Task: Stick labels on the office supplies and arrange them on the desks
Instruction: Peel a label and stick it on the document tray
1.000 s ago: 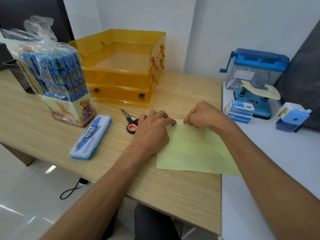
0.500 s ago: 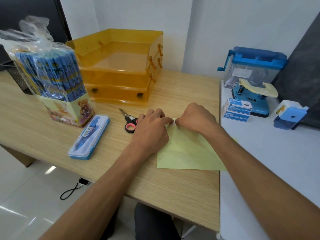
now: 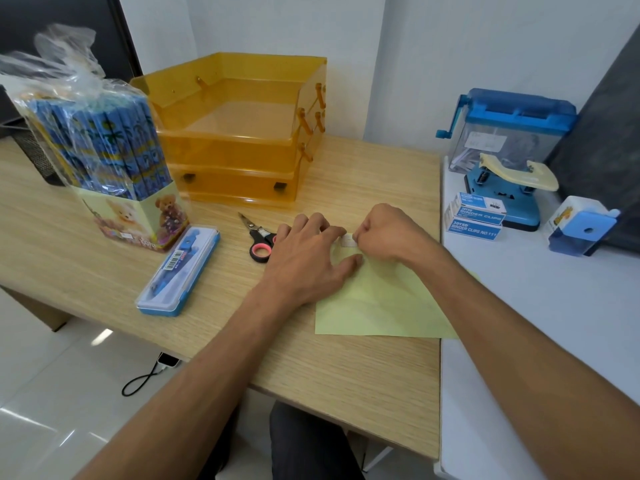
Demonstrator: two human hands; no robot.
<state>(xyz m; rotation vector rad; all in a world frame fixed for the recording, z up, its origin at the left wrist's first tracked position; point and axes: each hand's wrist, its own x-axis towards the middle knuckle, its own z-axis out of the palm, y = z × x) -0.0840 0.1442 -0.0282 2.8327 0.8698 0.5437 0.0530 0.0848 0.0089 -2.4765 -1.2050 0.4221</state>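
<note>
A pale green label sheet (image 3: 381, 303) lies on the wooden desk (image 3: 86, 271). My left hand (image 3: 308, 258) presses on the sheet's top left corner, thumb flat on the paper. My right hand (image 3: 388, 233) has its fingers curled and pinches a small white label (image 3: 348, 240) at the sheet's top edge, between the two hands. Black scissors with pink handles (image 3: 258, 237) lie just left of my left hand.
A blue pencil case (image 3: 178, 271) and a wrapped box of blue pencils (image 3: 104, 150) stand at left. An orange stacked paper tray (image 3: 239, 133) is behind. On the white desk (image 3: 519, 306) at right: binder clip boxes (image 3: 476, 216), a blue hole punch (image 3: 512, 192), a blue shredder (image 3: 509, 129), a sharpener (image 3: 581, 226).
My right hand has shifted slightly right and a white label now shows between the hands. My left thumb has spread out onto the sheet.
</note>
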